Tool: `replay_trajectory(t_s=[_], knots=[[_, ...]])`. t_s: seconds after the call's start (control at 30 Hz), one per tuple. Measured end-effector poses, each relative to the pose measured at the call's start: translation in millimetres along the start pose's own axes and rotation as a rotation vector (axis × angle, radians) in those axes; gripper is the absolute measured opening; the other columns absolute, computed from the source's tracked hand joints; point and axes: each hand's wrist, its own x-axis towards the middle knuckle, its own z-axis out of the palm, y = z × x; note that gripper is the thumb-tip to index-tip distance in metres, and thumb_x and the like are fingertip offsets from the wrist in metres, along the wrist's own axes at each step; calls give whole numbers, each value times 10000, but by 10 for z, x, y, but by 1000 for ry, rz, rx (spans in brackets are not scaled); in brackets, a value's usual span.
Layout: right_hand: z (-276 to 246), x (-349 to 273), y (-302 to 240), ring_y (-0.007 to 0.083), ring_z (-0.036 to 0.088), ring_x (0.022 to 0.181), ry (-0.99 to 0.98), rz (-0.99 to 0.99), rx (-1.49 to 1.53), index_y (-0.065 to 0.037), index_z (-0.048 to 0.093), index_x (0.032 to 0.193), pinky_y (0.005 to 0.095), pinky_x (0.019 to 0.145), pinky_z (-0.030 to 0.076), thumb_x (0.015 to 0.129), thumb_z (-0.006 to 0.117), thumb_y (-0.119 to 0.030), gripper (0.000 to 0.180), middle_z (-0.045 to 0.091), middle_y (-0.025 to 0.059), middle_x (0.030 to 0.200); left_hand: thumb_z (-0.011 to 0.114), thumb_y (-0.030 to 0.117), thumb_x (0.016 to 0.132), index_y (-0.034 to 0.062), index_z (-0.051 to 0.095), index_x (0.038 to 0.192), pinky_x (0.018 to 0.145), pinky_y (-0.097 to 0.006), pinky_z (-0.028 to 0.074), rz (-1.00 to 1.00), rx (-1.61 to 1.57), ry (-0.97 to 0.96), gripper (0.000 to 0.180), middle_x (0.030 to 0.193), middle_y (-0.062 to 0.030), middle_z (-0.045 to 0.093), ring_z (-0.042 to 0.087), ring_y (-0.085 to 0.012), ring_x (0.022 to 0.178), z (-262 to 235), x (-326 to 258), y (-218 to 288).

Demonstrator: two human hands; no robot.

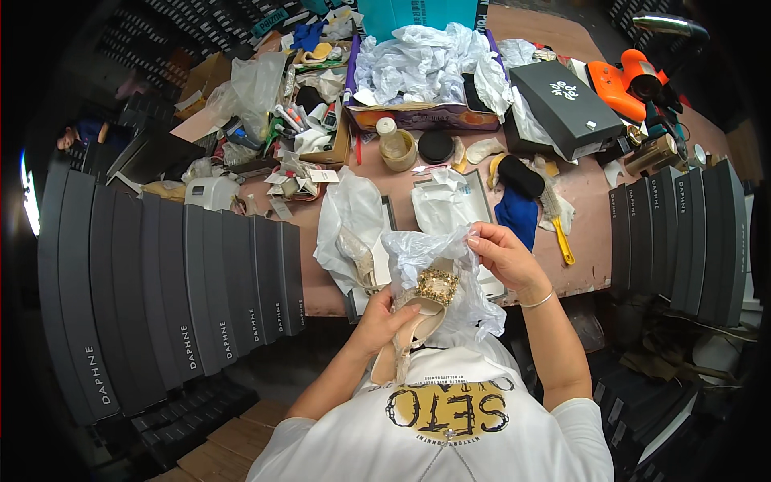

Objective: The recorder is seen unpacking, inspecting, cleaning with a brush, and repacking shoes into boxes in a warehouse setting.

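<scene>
A beige sandal (430, 312) with a gold beaded band across its front is held close to my chest. My left hand (381, 323) is closed around its side, thumb on the insole. Thin white tissue paper (475, 310) hangs around the sandal's front. Up at its top right corner, my right hand (507, 255) pinches the tissue. Just beyond lies an open shoebox (490, 277), partly hidden, with white paper (448, 201) in it. To the left, a second pale shoe (353, 247) rests on a white paper sheet (344, 210).
Dark shoeboxes stand in rows at the left (169, 281) and right (683, 233). A purple carton (401, 118) full of crumpled tissue is at the back. A yellow-handled brush (560, 229), a blue cloth (516, 215), a jar (397, 151) and an orange tool (617, 90) lie around.
</scene>
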Motion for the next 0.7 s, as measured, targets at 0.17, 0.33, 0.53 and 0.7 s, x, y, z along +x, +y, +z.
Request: replay_trajectory(t_s=[0.17,0.33,0.53,0.7], knots=[[-22,-84,-127,105,555,984,86,-71,-208,-46,550,1210,247,862,443,884,599,-117,337,598,17,1089,644,55,847,-51,496,1242,906,-273,452,77,30,18,435,1145,-85,595,565,-129,1015,8,17,11],[558,-252,-589,274,398,1292,31,-549,-1239,-101,288,1452,436,1085,284,693,731,-61,880,373,168,1401,619,63,864,-37,507,1237,880,-271,463,73,215,48,402,1117,-83,608,571,-124,994,-19,89,134],[832,5,-600,195,559,943,-54,-771,-1910,-85,477,1312,401,969,369,733,625,-80,598,561,49,920,593,24,856,-18,458,1316,862,-263,470,145,311,19,482,1122,-78,612,575,-115,991,49,231,318],[729,-60,-279,170,593,724,-230,-645,-1885,-86,611,1107,320,714,391,755,575,-103,354,550,-1,722,550,-9,834,-14,370,1391,853,-256,484,232,126,57,586,1172,-97,579,574,-116,996,-47,401,227]])
